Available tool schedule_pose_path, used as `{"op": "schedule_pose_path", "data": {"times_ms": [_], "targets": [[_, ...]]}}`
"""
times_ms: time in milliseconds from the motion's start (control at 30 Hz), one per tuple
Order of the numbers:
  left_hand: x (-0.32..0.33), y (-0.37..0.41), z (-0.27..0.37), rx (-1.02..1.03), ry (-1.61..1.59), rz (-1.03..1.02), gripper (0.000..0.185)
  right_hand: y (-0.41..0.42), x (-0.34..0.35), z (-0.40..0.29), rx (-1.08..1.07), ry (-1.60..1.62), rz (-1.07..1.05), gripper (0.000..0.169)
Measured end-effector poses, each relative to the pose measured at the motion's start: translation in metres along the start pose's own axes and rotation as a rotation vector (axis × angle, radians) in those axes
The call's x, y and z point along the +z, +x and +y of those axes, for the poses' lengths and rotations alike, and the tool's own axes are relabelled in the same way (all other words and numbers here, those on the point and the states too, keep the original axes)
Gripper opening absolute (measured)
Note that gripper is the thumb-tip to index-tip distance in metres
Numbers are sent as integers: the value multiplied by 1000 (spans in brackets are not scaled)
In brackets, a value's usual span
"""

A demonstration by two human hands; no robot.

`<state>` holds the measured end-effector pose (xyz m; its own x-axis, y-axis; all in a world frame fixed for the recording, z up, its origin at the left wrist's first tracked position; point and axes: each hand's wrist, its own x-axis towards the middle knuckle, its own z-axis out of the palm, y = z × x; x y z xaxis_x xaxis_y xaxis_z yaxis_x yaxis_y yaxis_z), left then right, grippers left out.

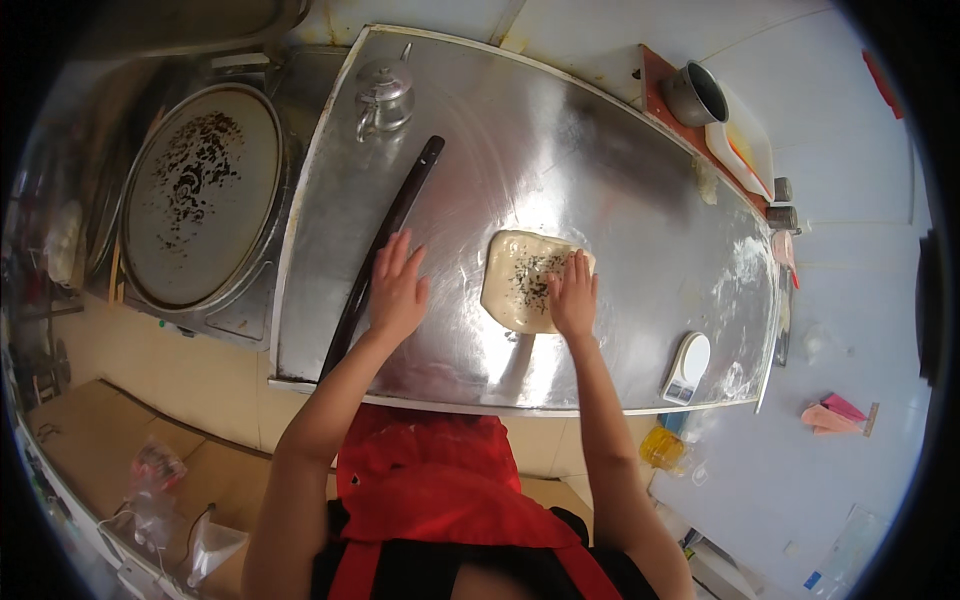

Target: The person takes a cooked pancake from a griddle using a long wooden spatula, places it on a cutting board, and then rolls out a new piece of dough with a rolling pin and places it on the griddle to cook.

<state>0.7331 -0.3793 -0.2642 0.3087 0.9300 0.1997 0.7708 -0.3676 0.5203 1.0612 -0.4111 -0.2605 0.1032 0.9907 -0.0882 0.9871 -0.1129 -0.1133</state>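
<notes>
A flattened sheet of pale dough (504, 274) lies on the stainless steel worktop (637, 277). Dark flecks, perhaps chopped herbs or seeds, are scattered over its middle. My right hand (575, 296) rests palm down on the dough's right side, fingers extended and holding nothing. To the left, my left hand (397, 289) is spread beside a long dark rolling pin (401, 199), its fingers overlapping the pin in view. Whether those fingers touch the pin I cannot tell. The pin slants from the upper middle toward the worktop's front left edge, where my forearm hides part of it.
A metal teapot (385, 94) stands at the back left. Left of the worktop is a round griddle (202, 199) with dark residue. A white kitchen scale (687, 367) sits at front right, near flour smears. On a red board (660, 82) stands a metal pot (695, 94).
</notes>
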Motion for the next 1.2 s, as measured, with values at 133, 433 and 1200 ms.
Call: {"op": "schedule_pose_path", "data": {"times_ms": [133,433,1200], "targets": [[-54,-63,-22,-290,143,-178,71,-45,29,-49,-106,-29,88,72],[-28,-23,-39,-411,-262,-294,72,-61,-36,-124,-133,691,-160,37],[-16,255,-146,-431,-43,161,40,-155,-92,-77,757,1620,-402,35]]}}
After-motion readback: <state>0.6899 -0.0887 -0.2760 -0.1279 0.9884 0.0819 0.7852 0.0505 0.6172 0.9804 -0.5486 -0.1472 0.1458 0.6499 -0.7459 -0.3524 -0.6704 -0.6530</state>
